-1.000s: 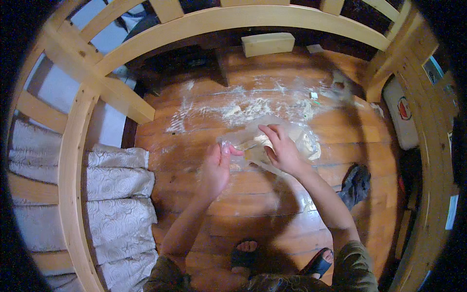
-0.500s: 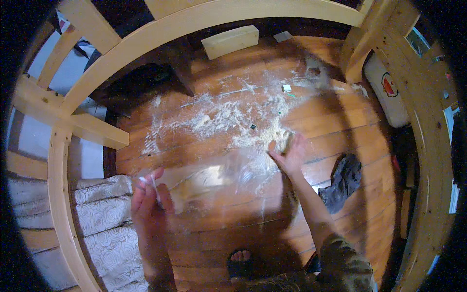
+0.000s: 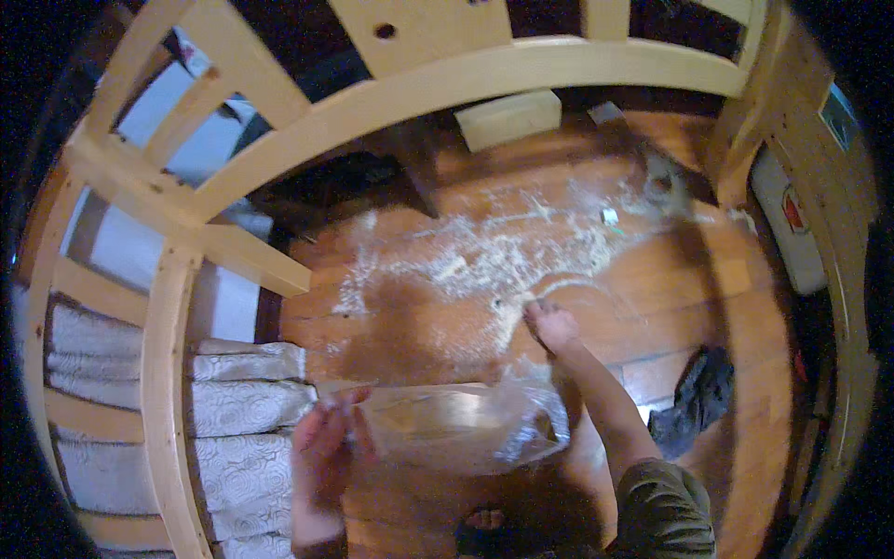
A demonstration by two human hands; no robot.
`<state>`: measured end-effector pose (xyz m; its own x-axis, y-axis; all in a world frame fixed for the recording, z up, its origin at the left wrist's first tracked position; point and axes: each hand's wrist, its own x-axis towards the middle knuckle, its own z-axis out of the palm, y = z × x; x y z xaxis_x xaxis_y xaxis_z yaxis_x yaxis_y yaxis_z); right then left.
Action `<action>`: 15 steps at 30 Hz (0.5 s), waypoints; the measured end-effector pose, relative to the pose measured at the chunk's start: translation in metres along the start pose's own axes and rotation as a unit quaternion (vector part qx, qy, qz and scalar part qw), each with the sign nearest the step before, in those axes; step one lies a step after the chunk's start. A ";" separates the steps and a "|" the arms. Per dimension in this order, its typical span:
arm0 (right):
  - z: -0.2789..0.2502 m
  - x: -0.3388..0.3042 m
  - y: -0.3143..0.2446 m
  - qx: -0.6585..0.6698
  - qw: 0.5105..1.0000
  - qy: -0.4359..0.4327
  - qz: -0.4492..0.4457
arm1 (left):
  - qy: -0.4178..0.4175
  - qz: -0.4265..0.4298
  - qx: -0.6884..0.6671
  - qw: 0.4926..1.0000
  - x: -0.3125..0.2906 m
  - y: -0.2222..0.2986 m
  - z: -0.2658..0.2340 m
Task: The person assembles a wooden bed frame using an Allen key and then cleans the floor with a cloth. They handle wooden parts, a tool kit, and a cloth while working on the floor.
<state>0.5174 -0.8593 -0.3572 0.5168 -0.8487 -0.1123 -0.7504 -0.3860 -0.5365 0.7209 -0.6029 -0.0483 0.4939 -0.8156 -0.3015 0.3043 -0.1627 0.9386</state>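
A clear plastic bag (image 3: 447,429) stretches low above the wooden floor. My left hand (image 3: 326,430) grips its left end between thumb and fingers; the hand is somewhat blurred. The bag's crinkled right end hangs free near my right forearm. Pale powder (image 3: 507,321) is scattered over the floor beyond the bag, with a thicker streak beside my right hand (image 3: 554,326). That hand is low, its fingers drawn together and fingertips against the powder's edge. Whatever may be inside its fingers is hidden. A curved swept line of powder runs just beyond it.
Wooden bars (image 3: 447,84) arch across the far side, with posts left and right. A dark cloth (image 3: 694,401) lies right of my forearm. Folded patterned fabric (image 3: 247,429) is at the left. A small white-and-green piece (image 3: 609,216) lies in the powder. A pale block (image 3: 509,121) stands behind.
The view has shifted, so the scene sits lower and further right. My right hand's spread fingers have drawn together against the powder, leaving a curved streak. My left hand still holds the bag.
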 end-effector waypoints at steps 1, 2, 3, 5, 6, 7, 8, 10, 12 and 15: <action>0.000 0.001 0.011 -0.097 0.993 0.067 -0.029 | -0.049 0.027 -0.004 0.998 0.003 0.000 0.013; 0.003 0.004 0.039 -0.057 0.996 0.055 0.040 | -0.103 0.053 -0.010 0.993 0.007 -0.002 0.027; -0.006 0.012 0.061 -0.017 0.993 0.046 0.107 | -0.129 0.037 -0.019 0.991 0.016 -0.006 0.040; -0.046 0.002 0.013 0.395 0.885 0.202 0.140 | -0.147 0.010 0.030 0.989 0.030 -0.019 0.036; -0.070 -0.002 -0.008 0.491 0.826 0.245 0.126 | -0.160 -0.002 0.076 0.984 0.041 -0.027 0.029; -0.097 -0.005 0.007 0.387 0.881 0.255 0.095 | -0.180 -0.011 0.094 0.979 0.055 -0.043 0.033; -0.118 -0.013 0.014 0.283 0.923 0.251 0.069 | -0.195 -0.028 0.115 0.974 0.066 -0.056 0.039; -0.154 -0.044 -0.053 0.382 0.920 0.081 -0.021 | -0.199 -0.048 0.105 0.973 0.067 -0.071 0.033; -0.150 -0.058 -0.058 0.305 0.946 -0.023 -0.105 | -0.233 -0.034 0.010 0.972 0.074 -0.085 0.049; -0.130 -0.072 -0.131 0.246 0.929 -0.187 -0.205 | -0.243 -0.047 0.040 0.968 0.072 -0.079 0.044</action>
<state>0.5255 -0.7946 -0.1702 0.8933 -0.4469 -0.0476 -0.2276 -0.3584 -0.9054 0.6966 -0.6737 -0.1367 0.0193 -0.9567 -0.2904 0.2566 -0.2760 0.9263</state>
